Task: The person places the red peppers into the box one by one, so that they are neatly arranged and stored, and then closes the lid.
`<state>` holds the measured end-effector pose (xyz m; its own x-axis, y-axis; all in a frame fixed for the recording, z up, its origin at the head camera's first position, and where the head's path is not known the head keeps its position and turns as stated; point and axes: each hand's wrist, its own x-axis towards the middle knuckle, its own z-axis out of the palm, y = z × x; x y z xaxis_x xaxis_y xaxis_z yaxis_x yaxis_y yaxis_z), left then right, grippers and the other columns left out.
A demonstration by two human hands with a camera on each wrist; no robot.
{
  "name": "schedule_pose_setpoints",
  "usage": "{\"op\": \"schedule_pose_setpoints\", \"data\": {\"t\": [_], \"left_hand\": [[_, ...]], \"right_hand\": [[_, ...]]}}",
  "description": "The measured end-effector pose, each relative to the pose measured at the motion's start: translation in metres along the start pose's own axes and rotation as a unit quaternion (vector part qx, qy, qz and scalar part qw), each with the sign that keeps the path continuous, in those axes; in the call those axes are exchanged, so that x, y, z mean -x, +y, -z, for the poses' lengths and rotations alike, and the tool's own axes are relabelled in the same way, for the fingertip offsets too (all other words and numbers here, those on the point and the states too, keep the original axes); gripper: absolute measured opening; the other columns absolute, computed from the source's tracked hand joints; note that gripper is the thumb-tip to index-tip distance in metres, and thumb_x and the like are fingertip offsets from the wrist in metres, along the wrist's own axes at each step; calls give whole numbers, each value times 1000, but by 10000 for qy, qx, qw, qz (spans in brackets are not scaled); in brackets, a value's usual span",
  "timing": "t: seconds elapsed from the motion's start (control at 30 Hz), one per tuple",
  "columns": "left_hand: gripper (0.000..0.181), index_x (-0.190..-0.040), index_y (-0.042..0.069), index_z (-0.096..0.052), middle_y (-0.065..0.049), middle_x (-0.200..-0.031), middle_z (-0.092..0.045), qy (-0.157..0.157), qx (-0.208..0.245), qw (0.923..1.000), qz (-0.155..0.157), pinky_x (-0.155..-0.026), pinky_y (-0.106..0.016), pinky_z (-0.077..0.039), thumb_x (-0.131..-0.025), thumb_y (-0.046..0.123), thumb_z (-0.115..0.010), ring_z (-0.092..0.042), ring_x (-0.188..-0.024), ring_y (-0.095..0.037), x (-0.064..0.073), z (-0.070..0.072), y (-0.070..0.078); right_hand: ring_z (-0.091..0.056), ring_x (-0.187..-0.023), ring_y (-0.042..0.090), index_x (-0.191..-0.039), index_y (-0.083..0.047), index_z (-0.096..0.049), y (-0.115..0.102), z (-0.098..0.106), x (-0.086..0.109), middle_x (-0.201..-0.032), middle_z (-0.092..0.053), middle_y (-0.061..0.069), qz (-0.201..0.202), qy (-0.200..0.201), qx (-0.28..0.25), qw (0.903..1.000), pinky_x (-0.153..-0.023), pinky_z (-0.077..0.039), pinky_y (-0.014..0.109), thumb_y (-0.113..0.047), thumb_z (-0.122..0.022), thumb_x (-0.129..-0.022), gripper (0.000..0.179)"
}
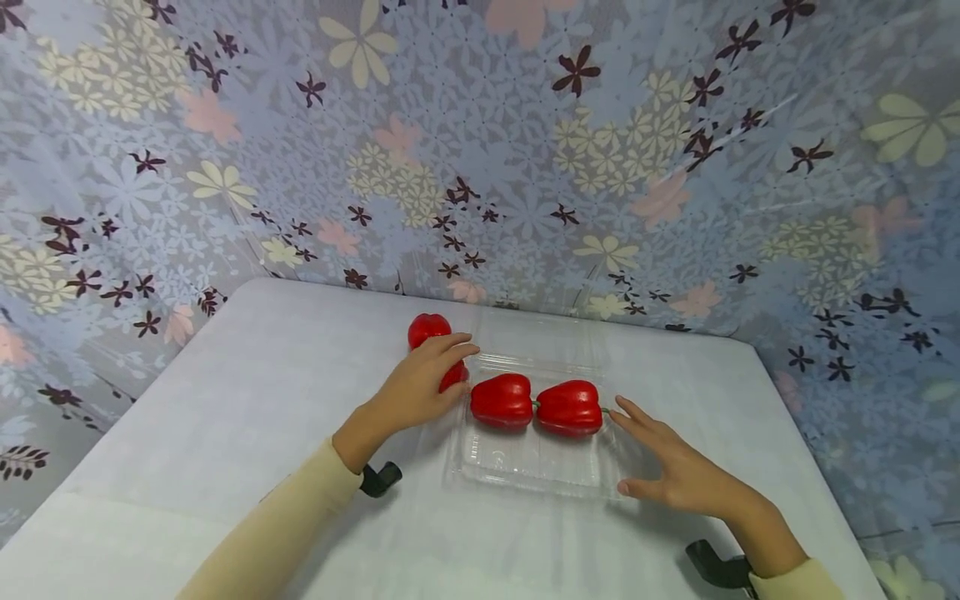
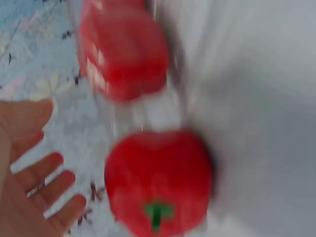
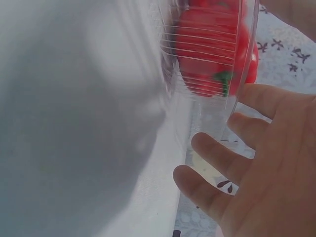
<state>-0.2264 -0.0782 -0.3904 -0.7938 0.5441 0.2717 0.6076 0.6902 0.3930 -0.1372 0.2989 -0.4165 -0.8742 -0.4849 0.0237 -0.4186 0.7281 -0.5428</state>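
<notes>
1. The fingers of the left hand (image 1: 420,382) lie nearly straight over a third red pepper (image 1: 431,332), which sits on the table just outside the clear plastic tray (image 1: 525,475), at the tray's ten o'clock. In the head view the palm drapes over the pepper's near side; the left wrist view is blurred and shows the fingers (image 2: 54,180) spread and apart from the fruit, so I cannot tell whether a grip is formed.

2. The right hand (image 1: 675,467) is flat with fingers wide, resting at the tray's right edge, about three o'clock. The right wrist view shows its fingertips (image 3: 212,148) against the tray's ribbed wall, likely to steady the light container.

3. Two red peppers lie on their sides in the tray: the middle pepper (image 1: 501,400) at its left and the right pepper (image 1: 570,407) touching it, stems pointing right. They fill the tray's far half; the near half is bare.

4. The white table (image 1: 225,433) carries everything, with a floral cloth backdrop (image 1: 525,167) behind at twelve o'clock.
</notes>
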Motion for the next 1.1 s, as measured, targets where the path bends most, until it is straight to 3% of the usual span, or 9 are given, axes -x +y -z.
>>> {"op": "schedule_pose_setpoints", "data": {"t": [0.23, 0.5, 0.7, 0.97, 1.1], "left_hand": [[42, -126, 13, -67, -8, -143, -57, -466, 94, 9989, 26, -101, -50, -54, -85, 7, -70, -51, -134, -30, 7, 19, -29], [46, -125, 14, -67, -6, -145, -56, -1154, 63, 9929, -278, -110, -50, -47, -82, -2, -64, -45, -141, -33, 8, 10, -41], [44, -121, 11, -69, -7, -142, -59, -1046, 144, 9935, -431, -115, -51, -41, -83, -9, -58, -45, -140, -37, 10, 9, -42], [42, -117, 16, -72, -6, -128, -66, -965, -557, 9937, 93, -97, -45, -55, -76, 11, -82, -55, -120, -29, 12, 20, -34], [40, -116, 16, -71, -8, -121, -64, -1021, -800, 9915, 102, -95, -45, -56, -78, 20, -83, -56, -114, -28, 14, 25, -32]], "right_hand": [[-29, -142, 54, -153, -8, -36, 0, 1, 2, -162, -23, 24, -81, -77, -18, 9999, -99, -34, 79, -33, -79, -82, 87], [-28, -142, 54, -153, -9, -36, -2, 3, 1, -163, -22, 23, -147, -68, 1, 9999, -100, -33, 79, -33, -80, -81, 88], [-28, -142, 54, -154, -8, -35, -4, 3, 2, -163, -22, 24, -92, -77, -60, 9999, -99, -34, 79, -32, -79, -82, 88], [-29, -142, 53, -154, -9, -35, -5, 3, -1, -163, -22, 23, -106, -108, 24, 9999, -100, -34, 78, -33, -79, -82, 88], [-29, -142, 54, -153, -8, -35, -5, 3, -1, -162, -22, 24, -64, -95, 1, 9999, -100, -35, 78, -33, -79, -82, 88]]}}
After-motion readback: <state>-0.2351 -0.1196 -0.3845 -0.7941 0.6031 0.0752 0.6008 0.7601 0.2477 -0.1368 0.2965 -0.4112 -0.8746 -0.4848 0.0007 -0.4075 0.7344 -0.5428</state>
